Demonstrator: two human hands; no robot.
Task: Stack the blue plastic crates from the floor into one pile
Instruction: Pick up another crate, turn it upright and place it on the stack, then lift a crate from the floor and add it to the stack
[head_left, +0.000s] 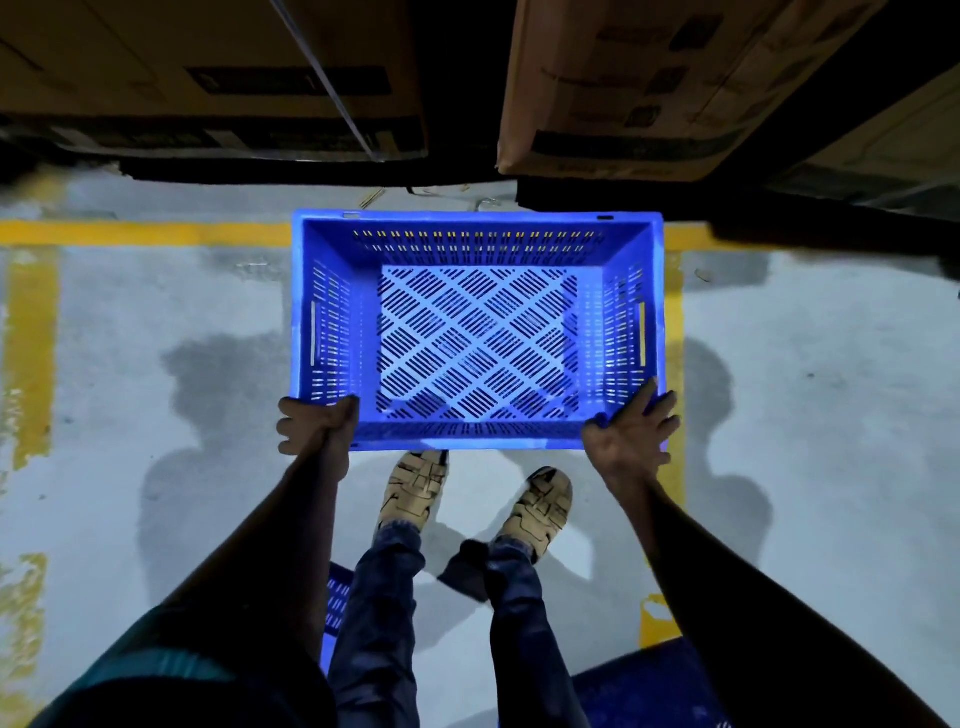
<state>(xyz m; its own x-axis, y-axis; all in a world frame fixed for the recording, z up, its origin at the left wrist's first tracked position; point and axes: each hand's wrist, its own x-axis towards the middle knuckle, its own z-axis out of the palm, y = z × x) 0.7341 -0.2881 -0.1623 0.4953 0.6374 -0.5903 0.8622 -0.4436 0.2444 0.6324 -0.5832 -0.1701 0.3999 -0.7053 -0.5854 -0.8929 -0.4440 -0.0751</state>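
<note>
Hands (317, 428) (631, 434) grip crate (478, 332) near corners; cardboard boxes (623, 88) ahead.

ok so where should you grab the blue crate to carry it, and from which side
Take the blue crate at its two short end walls, one hand on each side, fingers through the long handle slots just under the rim. It sits open side up and wide, so an end grip should balance it. Right now the left hand and right hand hold only the near corners of the rim, which looks less secure.
</note>
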